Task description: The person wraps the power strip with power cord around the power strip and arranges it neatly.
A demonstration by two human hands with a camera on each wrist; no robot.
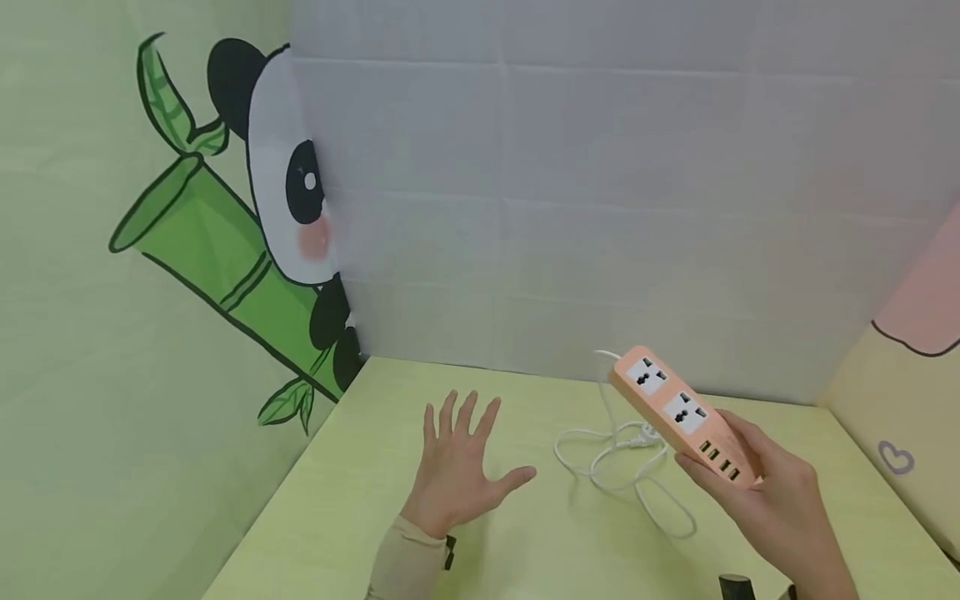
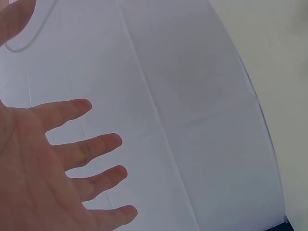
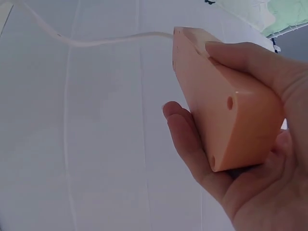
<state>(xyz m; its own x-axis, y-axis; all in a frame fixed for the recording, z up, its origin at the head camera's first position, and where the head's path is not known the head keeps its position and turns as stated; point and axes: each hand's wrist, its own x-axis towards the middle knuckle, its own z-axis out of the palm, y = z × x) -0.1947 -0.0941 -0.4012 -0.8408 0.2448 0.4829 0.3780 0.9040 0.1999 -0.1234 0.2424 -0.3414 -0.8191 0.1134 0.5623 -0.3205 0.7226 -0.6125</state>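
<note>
While the left hand point(image 1: 456, 477) splays its fingers point(image 1: 466, 413), the right hand point(image 1: 776, 487) clasps a smooth, oblong power strip point(image 1: 678, 415).

Head view: worn on the head, facing forward and down; widest of three, taking in table point(image 1: 337, 500), grey wall point(image 1: 585, 208), left hand point(image 1: 457, 479) and right hand point(image 1: 776, 487). Left wrist view: close, palm side, looking past spread fingers toward the wall. Right wrist view: close, on underside and end of power strip point(image 1: 686, 414). Shared with head: left hand; right hand and power strip, respectively.
</note>
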